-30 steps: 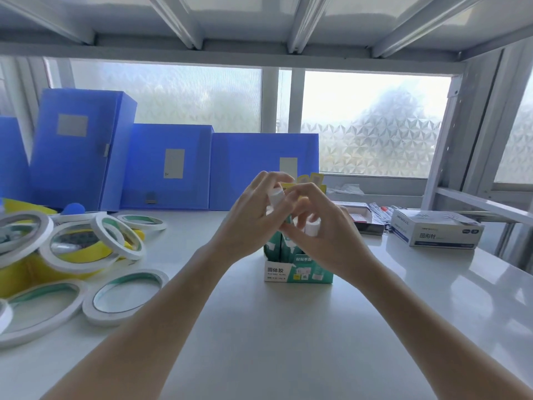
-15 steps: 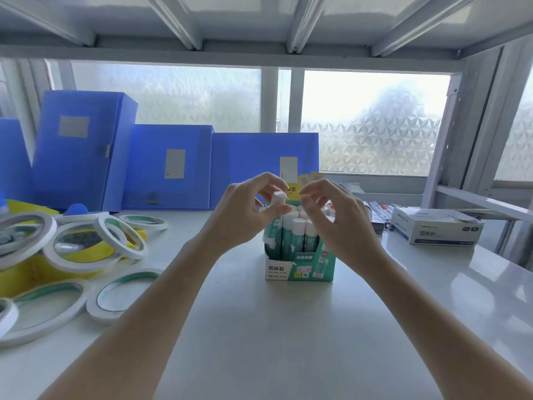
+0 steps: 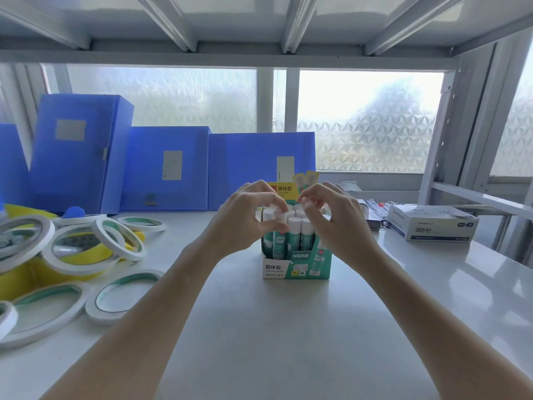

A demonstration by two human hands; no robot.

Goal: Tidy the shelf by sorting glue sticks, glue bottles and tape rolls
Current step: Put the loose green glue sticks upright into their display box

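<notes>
Cardboard carton: teal-and-white display box (image 3: 297, 262) stands upright at mid-shelf on the white shelf top (image 3: 259, 342), open at the top, yellow header card behind.
Contents: glue sticks (image 3: 294, 226) stand upright in rows, white caps up, teal bodies below; packed close, caps touching or nearly so.
Left hand: left hand (image 3: 245, 223) curls over the box's left rows; thumb and forefinger pinch the white cap of one stick near the front left corner. That stick sits at about the same height as its neighbours, so it looks seated or almost seated.
Right hand: right hand (image 3: 334, 223) hovers over the right rows, fingers bent, tips close to the caps; no stick is seen in it, and contact with the caps cannot be confirmed.
Handling, stick: judged light, rigid plastic, smooth and a little slippery; cap may pull off if lifted by the cap alone, so the body just under the cap is the safer hold.
Handling, box: judged thin card, light, easily tipped or dented; steady it at the side walls, low down.
Tape rolls: tape rolls (image 3: 95, 243) lie loose and overlapping at the left, well apart from the box; thin rings, light, best taken by the rim.
Glue bottles: none identified with certainty.
Background: blue file boxes (image 3: 167, 168) stand along the rear; paper-clip box (image 3: 431, 226) at right.
</notes>
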